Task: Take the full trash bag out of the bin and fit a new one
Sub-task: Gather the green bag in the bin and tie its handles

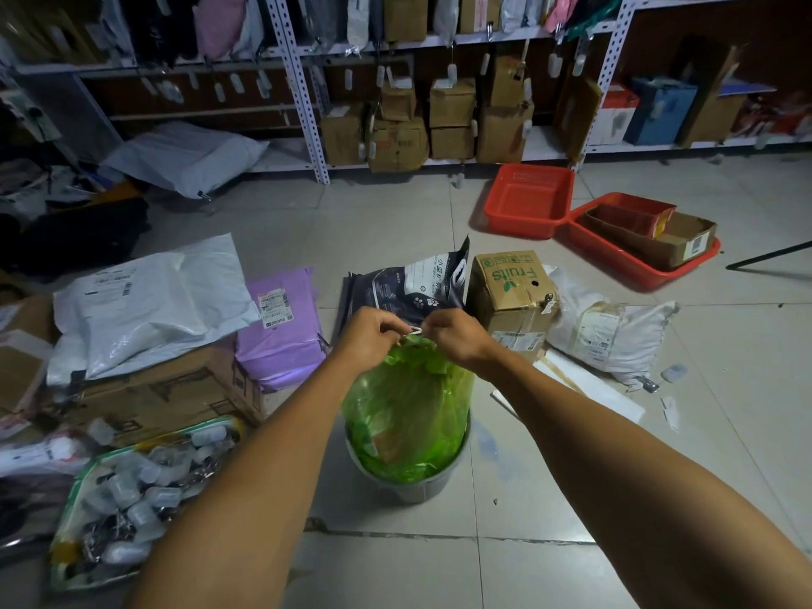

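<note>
Metal shelving (303,94) runs across the top of the frame, its bays packed with cartons and hanging parcels, the sort of stock that spills down onto the tiled floor (395,564) below. Parcels lie across the middle of the frame: a white mailer (149,305) at the left with a printed label too small to read, a purple mailer (281,327) beside it bearing a shipping sticker, and a dark pouch (408,287) with paw prints and Chinese characters I cannot make out. Right of the pouch stands a cardboard box (509,296) set upside down, so its green word "Fruits" reads inverted. Two red plastic baskets (527,200) sit at the upper right.

At the lower centre the grey bin (413,485) stands on the floor, and the green trash bag (408,410) is in it, its mouth gathered up into a neck above the rim. That gathering looks meant to close the bag before lifting. The left hand (373,331) is closed, pinching the bag's neck; the right hand (452,336) is closed too, and between them they hold a small white loop (416,330), probably a drawstring or tie.
</note>
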The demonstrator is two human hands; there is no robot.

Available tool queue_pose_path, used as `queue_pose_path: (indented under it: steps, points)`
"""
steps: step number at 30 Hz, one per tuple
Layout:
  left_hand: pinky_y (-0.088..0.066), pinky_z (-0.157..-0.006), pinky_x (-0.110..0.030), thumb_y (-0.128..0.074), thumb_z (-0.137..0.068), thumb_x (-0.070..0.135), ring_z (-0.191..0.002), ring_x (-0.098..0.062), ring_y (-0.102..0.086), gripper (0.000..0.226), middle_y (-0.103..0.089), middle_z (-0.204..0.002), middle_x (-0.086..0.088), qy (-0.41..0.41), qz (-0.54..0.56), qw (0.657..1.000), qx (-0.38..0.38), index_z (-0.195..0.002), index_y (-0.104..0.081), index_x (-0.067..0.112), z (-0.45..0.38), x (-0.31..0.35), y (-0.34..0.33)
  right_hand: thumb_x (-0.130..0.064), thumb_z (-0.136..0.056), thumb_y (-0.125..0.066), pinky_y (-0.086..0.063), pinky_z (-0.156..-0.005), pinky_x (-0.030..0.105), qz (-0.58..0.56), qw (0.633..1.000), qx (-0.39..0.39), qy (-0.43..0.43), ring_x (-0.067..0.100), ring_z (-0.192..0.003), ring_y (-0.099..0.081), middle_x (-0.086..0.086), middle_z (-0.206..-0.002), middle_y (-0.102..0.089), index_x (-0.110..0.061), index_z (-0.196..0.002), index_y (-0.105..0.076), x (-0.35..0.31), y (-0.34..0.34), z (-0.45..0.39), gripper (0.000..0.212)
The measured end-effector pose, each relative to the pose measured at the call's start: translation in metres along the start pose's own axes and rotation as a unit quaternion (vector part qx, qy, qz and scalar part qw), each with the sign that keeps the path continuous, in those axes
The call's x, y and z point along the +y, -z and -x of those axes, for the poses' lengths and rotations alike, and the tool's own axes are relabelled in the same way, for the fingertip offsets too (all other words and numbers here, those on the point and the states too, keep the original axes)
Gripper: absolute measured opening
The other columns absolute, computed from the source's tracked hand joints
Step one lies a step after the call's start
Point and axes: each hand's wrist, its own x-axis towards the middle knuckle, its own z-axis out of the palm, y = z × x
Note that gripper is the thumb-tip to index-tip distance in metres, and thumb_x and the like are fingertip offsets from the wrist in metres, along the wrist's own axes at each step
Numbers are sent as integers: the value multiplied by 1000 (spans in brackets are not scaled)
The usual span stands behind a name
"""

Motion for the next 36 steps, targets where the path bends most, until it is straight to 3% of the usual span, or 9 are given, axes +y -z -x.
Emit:
queue_pose_path:
  steps: [6, 9, 12, 16, 18, 23, 26, 32, 36]
  points:
    - [-51, -68, -27, -75, -81, 20, -74, -11, -63, 15, -71, -80, 1, 27, 56, 992, -106, -95, -77, 15, 4, 6, -1, -7, -98, -47, -38, -61, 26, -164, 985, 11, -44, 13, -68, -48, 2, -74, -57, -7, -85, -66, -1, 6, 7, 23]
    - [-44, -69, -25, -72, -84, 29, -70, -8, -58, 18, -67, -74, 3, 40, 90, 992, -78, -89, -75, 12, 3, 8, 1, -9, -97, -51, -38, -59, 23, -188, 981, 17, -34, 11, -64, -47, 0, -69, -56, -7, -81, -67, 0, 7, 9, 23]
    - [-43, -75, -30, -64, -88, 24, -79, -17, -59, 19, -68, -81, -4, 77, 155, 984, -52, -89, -73, 8, 2, 8, 4, -12, -94, -60, -42, -59, 19, -180, 983, 27, -29, 8, -66, -54, 1, -75, -64, -3, -92, -73, 3, 7, 8, 16]
    - [-45, -93, -40, -52, -93, 15, -92, -22, -61, 22, -70, -86, -5, 140, 328, 934, 15, -75, -63, 15, 1, 3, 9, -15, -88, -70, -44, -57, 20, -136, 987, 77, -33, 11, -65, -57, 3, -78, -68, -6, -97, -76, 18, 11, 5, 14]
    - [-45, -98, -44, -50, -95, 15, -97, -26, -64, 27, -68, -91, -9, 158, 385, 909, 26, -68, -53, 16, 0, -3, 12, -18, -88, -70, -45, -68, 23, -86, 992, 88, -22, 12, -74, -61, 3, -83, -69, -8, -94, -76, 25, 11, 5, 13]
    - [-50, -72, -35, -47, -98, 19, -77, -22, -69, 29, -70, -72, -4, 174, 476, 862, 31, -69, -49, 14, 2, -5, 10, -26, -94, -63, -52, -77, 34, 30, 995, 96, -12, 20, -86, -64, 5, -90, -70, -7, -96, -73, 25, 10, 12, 22]
    - [-52, -72, -35, -46, -100, 20, -81, -25, -67, 28, -64, -78, -8, 182, 512, 838, 56, -73, -49, 12, 0, -6, 10, -26, -93, -64, -47, -69, 29, 41, 992, 116, 0, 19, -79, -63, 6, -87, -70, -5, -92, -74, 23, 11, 14, 23]
    - [-50, -62, -31, -52, -98, 22, -79, -23, -64, 17, -61, -80, -6, 201, 480, 849, 92, -86, -55, 10, 2, -20, 12, -22, -90, -68, -38, -66, 21, 6, 987, 161, -11, 14, -74, -59, 5, -85, -69, -5, -94, -75, 26, 14, 18, 19]
    - [-51, -64, -34, -52, -98, 23, -83, -22, -65, 24, -54, -79, -7, 220, 477, 845, 103, -77, -52, 11, 2, -28, 15, -22, -91, -66, -35, -55, 17, 21, 986, 161, -32, 9, -67, -55, 5, -85, -70, -8, -91, -75, 31, 13, 18, 16]
